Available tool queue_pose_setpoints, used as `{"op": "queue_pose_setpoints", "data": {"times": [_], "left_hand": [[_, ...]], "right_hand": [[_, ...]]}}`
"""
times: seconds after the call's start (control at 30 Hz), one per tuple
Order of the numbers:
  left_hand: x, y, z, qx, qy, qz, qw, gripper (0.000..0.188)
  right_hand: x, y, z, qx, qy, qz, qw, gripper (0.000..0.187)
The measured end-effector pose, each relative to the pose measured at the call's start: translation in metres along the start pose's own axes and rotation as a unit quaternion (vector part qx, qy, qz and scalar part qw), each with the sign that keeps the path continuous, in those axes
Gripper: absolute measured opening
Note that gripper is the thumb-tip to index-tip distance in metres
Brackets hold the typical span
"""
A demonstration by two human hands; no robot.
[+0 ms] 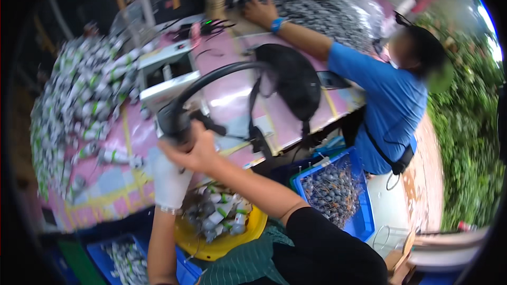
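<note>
My right hand (198, 150) is closed around the rounded black end of a curved black band that looks like a headset (216, 73). The band arches up and right across the table toward a black bag (290, 79) with straps. Just below is my left hand (171, 177), in a white glove, close against the right one; its fingers are hidden or blurred. Behind the headset stands a white box-shaped device (168, 87) with an open dark middle.
A large heap of white-and-grey bulb-like parts (90, 84) covers the table's left. A yellow basin (256, 227) and blue crates (367, 224) of parts stand below the table edge. At right, a person in a blue shirt (393, 105) reaches toward grey parts (322, 18).
</note>
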State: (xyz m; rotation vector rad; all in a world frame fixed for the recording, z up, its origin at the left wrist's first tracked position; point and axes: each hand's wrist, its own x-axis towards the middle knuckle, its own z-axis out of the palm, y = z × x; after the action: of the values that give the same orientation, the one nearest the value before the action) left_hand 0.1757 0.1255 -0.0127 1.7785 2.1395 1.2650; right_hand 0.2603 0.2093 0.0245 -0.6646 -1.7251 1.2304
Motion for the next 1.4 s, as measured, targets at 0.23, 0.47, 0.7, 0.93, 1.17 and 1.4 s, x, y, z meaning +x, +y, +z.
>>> {"op": "queue_pose_setpoints", "data": {"times": [0.23,0.47,0.7,0.93,1.17,1.4], "left_hand": [[-0.002,-0.004,0.004,0.003,-0.018,-0.048,0.999,0.024],[-0.012,-0.023,0.002,0.048,0.026,0.010,0.998,0.034],[-0.004,-0.024,0.010,0.048,-0.003,0.044,0.998,0.024],[-0.011,-0.014,-0.014,0.086,-0.059,0.019,0.994,0.028],[-0.046,0.017,-0.037,0.009,-0.164,0.057,0.985,0.036],[-0.003,-0.084,-0.128,0.367,0.006,0.029,0.930,0.029]], "right_hand": [[-0.002,0.007,0.004,0.028,0.002,-0.087,0.996,0.044],[-0.007,0.013,0.018,0.026,-0.053,0.027,0.998,0.039],[0.001,-0.011,0.008,0.068,0.140,-0.016,0.988,0.014],[0.011,-0.012,0.003,0.160,0.029,0.011,0.987,0.026],[0.045,-0.055,-0.019,0.228,0.045,-0.055,0.971,0.020],[0.081,-0.054,-0.008,0.181,0.057,-0.135,0.973,0.016]]}}
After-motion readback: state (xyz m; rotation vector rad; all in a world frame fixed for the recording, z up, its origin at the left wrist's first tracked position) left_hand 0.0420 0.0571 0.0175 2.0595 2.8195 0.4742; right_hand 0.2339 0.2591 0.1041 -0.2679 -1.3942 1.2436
